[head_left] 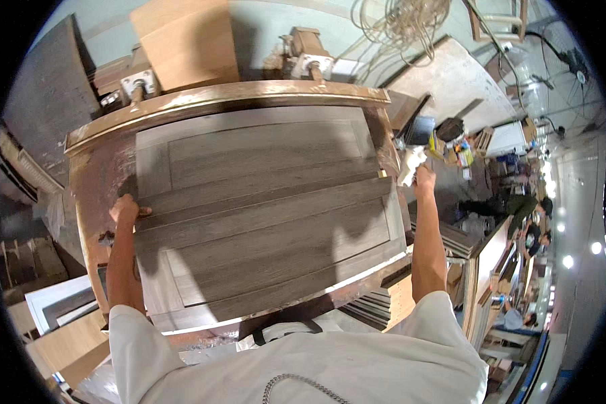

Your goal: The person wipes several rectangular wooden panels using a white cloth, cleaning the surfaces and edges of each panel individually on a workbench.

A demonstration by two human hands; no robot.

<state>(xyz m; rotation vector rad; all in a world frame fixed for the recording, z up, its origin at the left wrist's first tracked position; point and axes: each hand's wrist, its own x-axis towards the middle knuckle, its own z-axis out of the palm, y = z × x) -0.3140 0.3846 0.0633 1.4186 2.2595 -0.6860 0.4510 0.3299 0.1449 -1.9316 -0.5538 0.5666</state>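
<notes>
A person in a white shirt stands at a work table [94,175] with a brown, stained top and a raised metal rail along its far edge. On it lies a grey wood-grain door panel [262,209], flat, with a sunken middle field and a frame around it. The panel covers most of the table top and reaches from the far rail almost to the near edge.

The left hand [124,210] is at the left edge of the panel, about half way along it. Its fingers are bent around this edge, with the thumb lying on the upper face, so the hand grips the panel there.

The right hand [423,176] is at the opposite edge, on the right side and a little further away from the person. It is closed on a white cloth [411,165], which sticks out above the fist and is just beside the panel's right edge. Whether the fingers also touch the panel I cannot tell, because the view is bent and small here.

So the panel lies between the two hands. Behind the right hand, a cluttered bench [461,145] carries small tools.
</notes>
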